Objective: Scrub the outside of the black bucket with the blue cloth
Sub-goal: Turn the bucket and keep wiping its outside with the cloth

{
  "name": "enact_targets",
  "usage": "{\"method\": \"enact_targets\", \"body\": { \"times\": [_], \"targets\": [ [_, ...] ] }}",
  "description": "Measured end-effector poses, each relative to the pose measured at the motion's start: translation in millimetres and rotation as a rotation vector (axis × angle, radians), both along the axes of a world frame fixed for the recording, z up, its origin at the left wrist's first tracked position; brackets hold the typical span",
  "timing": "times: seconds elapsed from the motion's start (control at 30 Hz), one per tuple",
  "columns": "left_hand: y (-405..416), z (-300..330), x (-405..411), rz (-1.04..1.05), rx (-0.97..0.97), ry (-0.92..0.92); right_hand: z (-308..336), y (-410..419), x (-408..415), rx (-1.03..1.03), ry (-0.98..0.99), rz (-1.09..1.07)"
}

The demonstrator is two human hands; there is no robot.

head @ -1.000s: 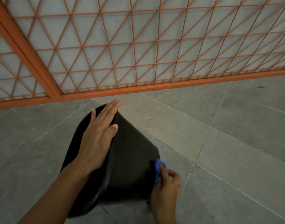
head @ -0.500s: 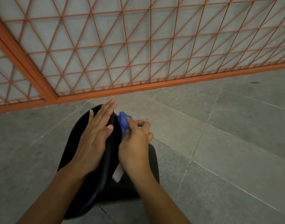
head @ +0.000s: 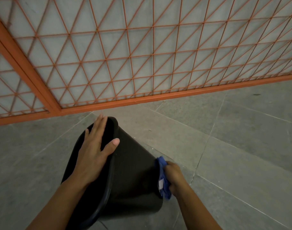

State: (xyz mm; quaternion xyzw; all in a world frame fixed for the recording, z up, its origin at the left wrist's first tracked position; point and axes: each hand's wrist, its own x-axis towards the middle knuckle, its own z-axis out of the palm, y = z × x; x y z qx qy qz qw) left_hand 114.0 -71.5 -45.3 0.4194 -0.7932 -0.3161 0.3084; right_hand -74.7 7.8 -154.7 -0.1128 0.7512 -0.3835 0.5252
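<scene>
The black bucket lies tipped on its side on the grey floor, its mouth to the left and its base to the right. My left hand lies flat over the bucket's rim, fingers straight, thumb out on the outer wall. My right hand grips the bunched blue cloth and holds it against the bucket's outer wall near the base. A white label shows on the cloth.
An orange metal grille fence with a solid bottom rail runs across the back, close behind the bucket. Grey floor tiles with pale joints spread to the right and front.
My right hand has swept the blue cloth from the rim end of the bucket's wall back down to the base end. My left hand stays on the rim.
</scene>
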Motion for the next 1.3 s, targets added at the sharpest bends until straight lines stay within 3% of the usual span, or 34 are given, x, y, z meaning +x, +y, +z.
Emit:
{"method": "enact_targets", "body": {
  "times": [0.3,0.43,0.67,0.8,0.93,1.0,1.13,1.23,1.3],
  "targets": [
    [-12,11,2,-0.090,-0.103,0.270,-10,14,18,-0.360,-0.005,-0.340],
    [-15,10,6,-0.139,-0.135,0.366,-16,20,32,-0.383,0.094,-0.385],
    [-12,5,-2,-0.179,-0.058,0.358,1,25,64,-0.370,0.505,-0.392],
    [-18,7,-7,-0.145,-0.118,0.280,47,24,120,-0.549,0.509,-0.449],
    [-16,7,-10,-0.164,-0.138,0.274,87,21,153,-0.834,0.709,-0.319],
    [-14,6,-11,-0.154,-0.133,0.273,103,11,142,-0.899,0.716,-0.230],
    [-11,6,-9,-0.098,-0.127,0.283,107,-9,94,-0.797,0.683,-0.033],
    [-7,7,-12,-0.076,-0.130,0.290,97,3,93,-0.729,0.707,-0.064],
    [-5,7,-12,-0.089,-0.141,0.284,97,12,110,-0.803,0.752,-0.049]
  ]
}}
